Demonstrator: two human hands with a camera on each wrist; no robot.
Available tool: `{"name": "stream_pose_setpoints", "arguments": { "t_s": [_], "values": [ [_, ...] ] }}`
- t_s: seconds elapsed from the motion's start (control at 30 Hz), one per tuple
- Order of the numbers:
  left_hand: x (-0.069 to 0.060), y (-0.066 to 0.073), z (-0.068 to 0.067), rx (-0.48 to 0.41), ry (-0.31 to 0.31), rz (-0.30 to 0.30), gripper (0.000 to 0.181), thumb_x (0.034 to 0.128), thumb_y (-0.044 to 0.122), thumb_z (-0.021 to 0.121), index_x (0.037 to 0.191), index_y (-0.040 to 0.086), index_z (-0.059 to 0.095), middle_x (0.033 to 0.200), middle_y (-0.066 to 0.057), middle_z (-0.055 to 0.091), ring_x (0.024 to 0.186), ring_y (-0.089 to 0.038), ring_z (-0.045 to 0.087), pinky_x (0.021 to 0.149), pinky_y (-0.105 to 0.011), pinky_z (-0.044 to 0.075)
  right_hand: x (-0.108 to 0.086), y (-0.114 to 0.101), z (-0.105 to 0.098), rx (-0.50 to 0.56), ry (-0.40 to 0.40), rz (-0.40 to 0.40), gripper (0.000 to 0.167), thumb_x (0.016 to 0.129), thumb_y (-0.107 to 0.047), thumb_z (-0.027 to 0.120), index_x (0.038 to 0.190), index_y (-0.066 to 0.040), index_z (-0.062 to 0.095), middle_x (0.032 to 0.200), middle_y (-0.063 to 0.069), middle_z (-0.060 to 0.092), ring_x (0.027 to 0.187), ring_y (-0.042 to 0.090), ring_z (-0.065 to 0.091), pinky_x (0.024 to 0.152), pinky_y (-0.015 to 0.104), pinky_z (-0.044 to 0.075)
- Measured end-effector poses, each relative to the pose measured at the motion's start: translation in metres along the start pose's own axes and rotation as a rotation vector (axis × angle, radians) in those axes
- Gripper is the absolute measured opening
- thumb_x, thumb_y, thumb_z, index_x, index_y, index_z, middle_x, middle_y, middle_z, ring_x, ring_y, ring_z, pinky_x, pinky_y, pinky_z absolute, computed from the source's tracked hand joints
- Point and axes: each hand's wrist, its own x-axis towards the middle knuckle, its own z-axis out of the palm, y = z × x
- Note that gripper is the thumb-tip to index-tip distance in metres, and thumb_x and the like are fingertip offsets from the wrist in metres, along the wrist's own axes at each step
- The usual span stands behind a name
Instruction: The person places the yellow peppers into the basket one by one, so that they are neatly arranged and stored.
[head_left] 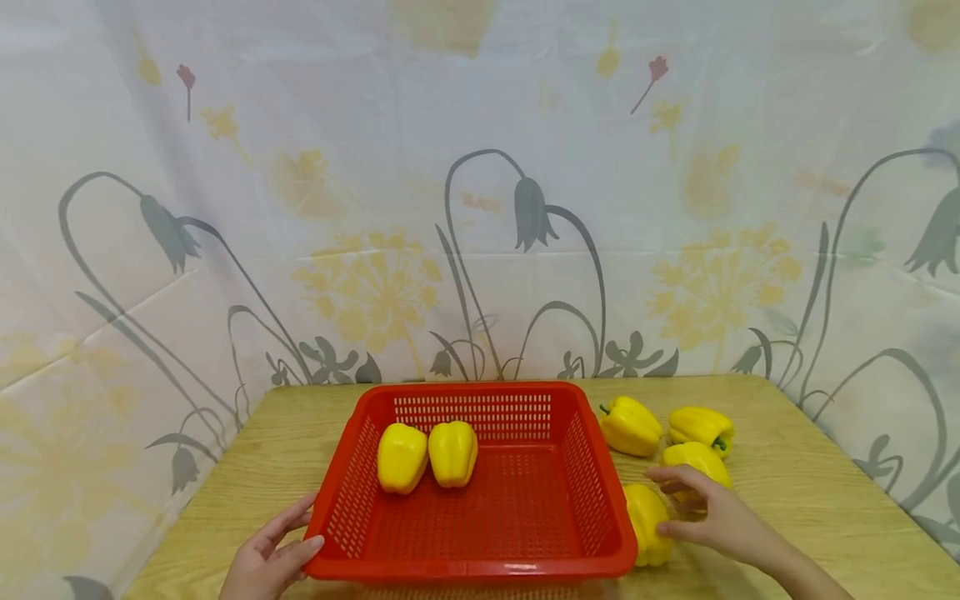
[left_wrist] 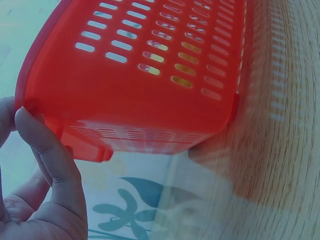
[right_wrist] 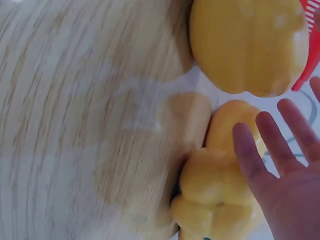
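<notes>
A red plastic basket (head_left: 472, 570) with slotted sides stands on the table. Inside it, toward the left, two yellow bell peppers (head_left: 402, 458) sit side by side. My left hand (head_left: 268, 552) pinches the basket's near-left rim corner between thumb and fingers; the same grip on the red rim shows in the left wrist view. Over the loose peppers to the right hovers my right hand (head_left: 712, 518), fingers spread and nothing held. Nearest to it are a bell pepper (head_left: 648, 527) beside the basket's right wall and another (head_left: 699, 460) just beyond the fingers.
Farther back on the right lie two more yellow bell peppers, one (head_left: 632, 427) close to the basket and one (head_left: 697, 427) with its green stem facing forward. A flower-printed cloth (head_left: 480, 250) hangs behind the wooden table (head_left: 810, 492).
</notes>
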Motion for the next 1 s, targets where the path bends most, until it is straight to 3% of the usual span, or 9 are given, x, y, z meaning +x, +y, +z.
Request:
{"name": "stream_pose_setpoints", "arguments": {
  "t_s": [0.1,0.2,0.4,1.0],
  "values": [
    [0.0001,0.0002,0.0003,-0.004,0.003,0.003,0.071,0.0813,0.017,0.073,0.141,0.0,0.038,0.113,-0.015,0.053,0.088,-0.027,0.063,0.07,-0.04,0.054,-0.0008,0.0002,0.0027,-0.034,-0.053,-0.054,0.059,0.075,-0.021,0.079,0.127,-0.007,0.053,0.126,0.006,0.052,0.112,-0.003,0.043,0.081,0.029,0.048],
    [-0.0002,0.0003,0.0004,0.003,0.005,0.002,0.072,0.081,0.018,0.073,0.141,0.0,0.038,0.113,-0.015,0.053,0.088,-0.027,0.063,0.07,-0.04,0.054,-0.0008,0.0018,0.0058,-0.004,-0.091,-0.089,0.067,0.073,-0.021,0.08,0.13,-0.006,0.049,0.132,0.005,0.047,0.118,-0.008,0.035,0.084,0.028,0.046],
    [-0.0004,0.0009,0.0018,0.003,0.007,0.0,0.073,0.0799,0.018,0.074,0.141,0.001,0.038,0.113,-0.014,0.053,0.086,-0.026,0.063,0.068,-0.038,0.054,0.0004,0.0049,0.0076,0.055,-0.102,-0.119,0.067,0.072,-0.017,0.081,0.13,-0.004,0.049,0.126,0.007,0.052,0.109,0.004,0.048,0.082,0.029,0.048],
    [-0.0004,0.001,0.0011,-0.019,-0.007,0.005,0.071,0.081,0.016,0.072,0.141,0.0,0.038,0.112,-0.014,0.053,0.087,-0.026,0.063,0.07,-0.039,0.054,0.0012,0.0047,0.0061,0.093,-0.084,-0.036,0.065,0.072,-0.022,0.081,0.125,0.0,0.052,0.121,0.019,0.053,0.1,0.006,0.053,0.076,0.027,0.051]
  ]
}}
